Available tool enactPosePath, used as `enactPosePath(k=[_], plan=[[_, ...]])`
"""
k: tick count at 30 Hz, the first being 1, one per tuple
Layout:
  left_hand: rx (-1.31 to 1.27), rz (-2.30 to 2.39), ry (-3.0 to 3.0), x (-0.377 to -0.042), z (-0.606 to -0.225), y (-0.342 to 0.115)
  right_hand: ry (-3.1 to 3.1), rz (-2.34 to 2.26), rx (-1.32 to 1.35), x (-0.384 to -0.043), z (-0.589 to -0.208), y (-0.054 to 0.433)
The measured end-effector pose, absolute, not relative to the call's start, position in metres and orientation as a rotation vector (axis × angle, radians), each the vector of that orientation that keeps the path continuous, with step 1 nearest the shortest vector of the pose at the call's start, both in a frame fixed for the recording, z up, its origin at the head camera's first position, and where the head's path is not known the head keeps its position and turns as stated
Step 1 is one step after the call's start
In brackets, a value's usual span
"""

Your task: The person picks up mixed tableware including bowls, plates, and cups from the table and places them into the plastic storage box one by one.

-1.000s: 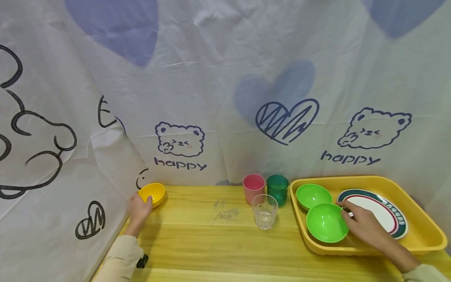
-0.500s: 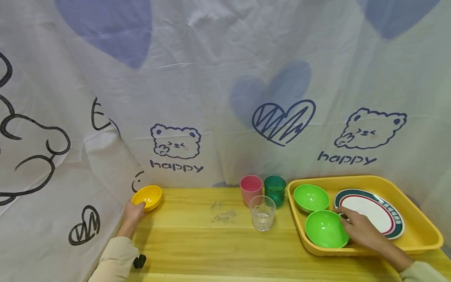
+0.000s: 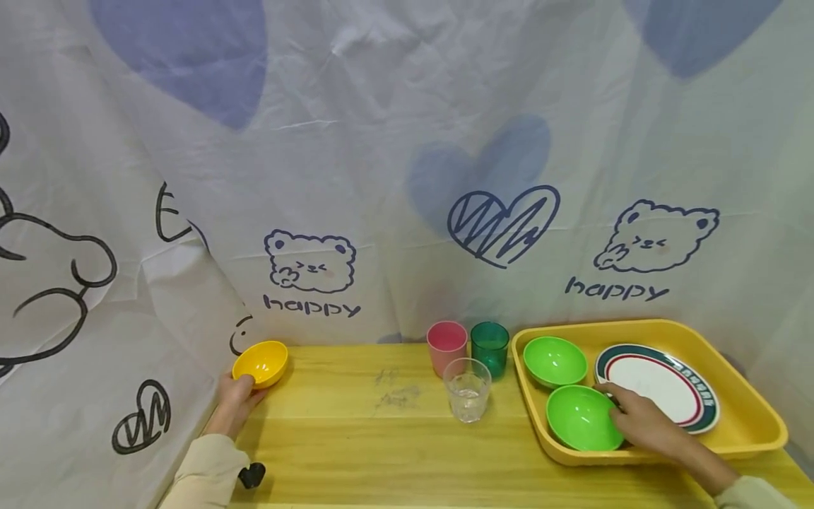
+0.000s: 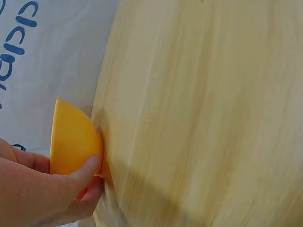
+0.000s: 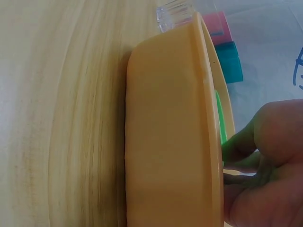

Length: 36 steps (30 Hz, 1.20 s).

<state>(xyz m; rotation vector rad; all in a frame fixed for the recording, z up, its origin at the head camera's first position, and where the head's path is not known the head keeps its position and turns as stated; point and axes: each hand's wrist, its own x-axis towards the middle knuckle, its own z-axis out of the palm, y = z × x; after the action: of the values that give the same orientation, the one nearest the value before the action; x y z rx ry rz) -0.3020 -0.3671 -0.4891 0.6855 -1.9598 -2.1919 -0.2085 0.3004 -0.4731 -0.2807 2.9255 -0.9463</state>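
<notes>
My left hand holds a small yellow bowl at the far left of the table, by the cloth wall. In the left wrist view the thumb and fingers grip the side of that yellow bowl, whose base is at the tabletop. My right hand pinches the right rim of a green bowl in the front left of a yellow tray. A second green bowl sits just behind it. The right wrist view shows only a sliver of green rim, as the tray wall hides the rest.
A white oval plate with a dark green border lies in the tray, right of the bowls. Left of the tray stand a pink cup, a green cup and a clear cup. A printed cloth hangs behind the wooden table.
The green bowl in my right hand has come down and forward into the tray's front left, beside the other green bowl. The yellow bowl stays in my left hand. The head view has shifted slightly.
</notes>
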Motion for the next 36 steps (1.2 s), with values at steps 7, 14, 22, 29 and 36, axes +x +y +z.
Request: enactPosePath(k=[7, 14, 22, 29, 36], plan=[[0.71, -2.249, -1.896, -0.302, -0.491, -0.373, 2.96, -0.892, -0.278, -0.204, -0.472, 0.303], [0.684, -2.314, -1.924, -0.29, -0.487, -0.379, 3.019, -0.947, -0.295, -0.201, -0.466, 0.307], [0.62, -2.366, -1.994, -0.278, -0.476, -0.375, 3.072, -0.964, -0.303, -0.201, -0.458, 0.307], [0.566, -2.38, -2.05, -0.271, -0.463, -0.362, 3.137, -0.963, -0.315, -0.198, -0.449, 0.305], [0.488, -2.264, -2.126, -0.262, -0.453, -0.342, 3.171, -0.975, -0.26, -0.196, -0.44, 0.303]])
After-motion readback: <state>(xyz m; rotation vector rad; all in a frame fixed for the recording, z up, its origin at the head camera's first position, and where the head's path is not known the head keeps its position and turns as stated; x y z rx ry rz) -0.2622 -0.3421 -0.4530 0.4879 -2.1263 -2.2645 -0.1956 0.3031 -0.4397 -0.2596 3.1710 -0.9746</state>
